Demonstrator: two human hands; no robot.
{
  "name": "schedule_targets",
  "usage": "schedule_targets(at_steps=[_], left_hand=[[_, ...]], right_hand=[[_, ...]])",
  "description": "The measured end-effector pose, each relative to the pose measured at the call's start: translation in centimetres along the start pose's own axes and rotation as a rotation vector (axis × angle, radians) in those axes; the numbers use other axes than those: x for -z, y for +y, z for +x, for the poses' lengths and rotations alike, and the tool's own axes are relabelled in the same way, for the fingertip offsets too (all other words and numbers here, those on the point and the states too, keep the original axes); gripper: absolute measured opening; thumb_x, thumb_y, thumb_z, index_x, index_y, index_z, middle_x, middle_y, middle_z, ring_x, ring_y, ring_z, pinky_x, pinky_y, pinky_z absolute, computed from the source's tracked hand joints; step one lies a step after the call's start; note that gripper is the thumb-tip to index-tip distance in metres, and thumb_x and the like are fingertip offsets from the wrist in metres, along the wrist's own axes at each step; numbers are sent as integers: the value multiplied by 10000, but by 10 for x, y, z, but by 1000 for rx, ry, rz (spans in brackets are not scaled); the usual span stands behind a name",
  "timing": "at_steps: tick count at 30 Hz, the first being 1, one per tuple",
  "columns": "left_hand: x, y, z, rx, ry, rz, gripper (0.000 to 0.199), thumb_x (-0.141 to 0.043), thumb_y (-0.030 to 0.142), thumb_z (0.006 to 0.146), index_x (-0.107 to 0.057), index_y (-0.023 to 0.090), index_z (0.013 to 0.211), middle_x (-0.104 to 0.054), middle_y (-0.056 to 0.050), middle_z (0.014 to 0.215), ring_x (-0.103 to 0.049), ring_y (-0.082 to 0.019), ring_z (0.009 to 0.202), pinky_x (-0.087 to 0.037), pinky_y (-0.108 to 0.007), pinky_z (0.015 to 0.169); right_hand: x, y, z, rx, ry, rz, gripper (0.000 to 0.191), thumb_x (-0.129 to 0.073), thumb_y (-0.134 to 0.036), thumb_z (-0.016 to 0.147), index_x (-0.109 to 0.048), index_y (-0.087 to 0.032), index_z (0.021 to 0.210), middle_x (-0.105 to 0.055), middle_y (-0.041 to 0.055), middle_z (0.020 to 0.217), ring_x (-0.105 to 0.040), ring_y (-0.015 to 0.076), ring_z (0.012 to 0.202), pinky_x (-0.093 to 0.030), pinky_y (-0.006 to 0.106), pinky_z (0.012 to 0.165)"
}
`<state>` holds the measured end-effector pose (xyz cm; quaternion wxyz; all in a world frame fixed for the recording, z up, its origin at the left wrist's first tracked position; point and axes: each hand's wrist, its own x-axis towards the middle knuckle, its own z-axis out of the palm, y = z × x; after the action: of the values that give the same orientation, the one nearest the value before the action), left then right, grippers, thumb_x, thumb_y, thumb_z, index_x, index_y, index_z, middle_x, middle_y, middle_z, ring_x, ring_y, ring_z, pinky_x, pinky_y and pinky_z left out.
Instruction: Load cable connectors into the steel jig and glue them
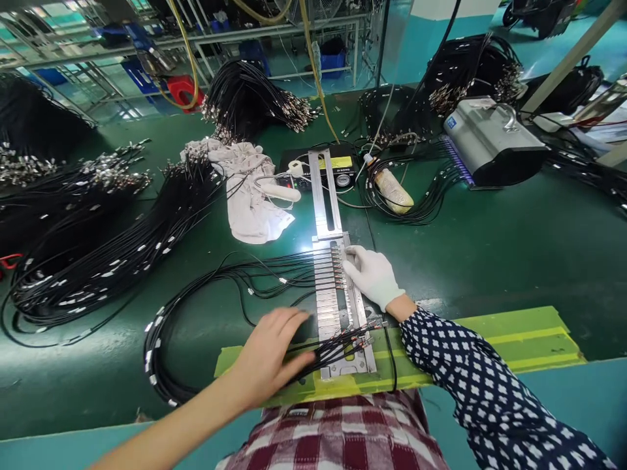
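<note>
Left hand (pixel 268 352), fingers apart, nearer | black connector cables (pixel 337 348) just right, axis left-right | gloved right hand (pixel 375 277): I can't tell grip

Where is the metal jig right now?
The jig is mid-picture in the head view, on the green table, between the bare left hand and the gloved right hand, its near end over the yellow strip.
</note>
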<state>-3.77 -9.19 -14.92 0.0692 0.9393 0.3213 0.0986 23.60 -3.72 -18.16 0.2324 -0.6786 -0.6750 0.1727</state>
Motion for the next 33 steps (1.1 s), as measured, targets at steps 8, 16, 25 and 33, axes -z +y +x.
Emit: schedule_targets(at_steps=[8,16,25,33], left_hand=[[-29,22,-51,111,-37,-4,77,-484,255,964,-492,181,945,-656,-71,850,-644,-237,738,-522,-355,654],[0,-30,-41,-129,91,194,208,-345,303,1040,-493,160,1004,-618,-11,649,-593,-178,523,-402,-281,492],[19,-79,-52,58,-264,-322,264,-361,330,1047,-579,185,1079,-620,-60,927,-594,-174,839,-476,-274,744],[33,-83,-39,212,-32,-579,229,-501,256,1001,-719,211,1052,-633,-47,918,-611,-144,842,-486,-244,760]], right_hand=[[0,1,3,-1,6,16,319,-531,-366,925,-637,-207,1182,-711,34,836,-645,227,804,-409,319,725],[-1,3,3,0,5,4,339,-525,-384,922,-641,-206,1186,-700,38,827,-645,238,820,-417,326,723],[0,4,3,10,-10,19,342,-504,-396,932,-635,-210,1187,-660,20,764,-622,220,774,-415,319,709],[1,2,3,-18,-9,18,355,-503,-408,924,-634,-205,1184,-669,25,786,-628,224,784,-417,320,698]])
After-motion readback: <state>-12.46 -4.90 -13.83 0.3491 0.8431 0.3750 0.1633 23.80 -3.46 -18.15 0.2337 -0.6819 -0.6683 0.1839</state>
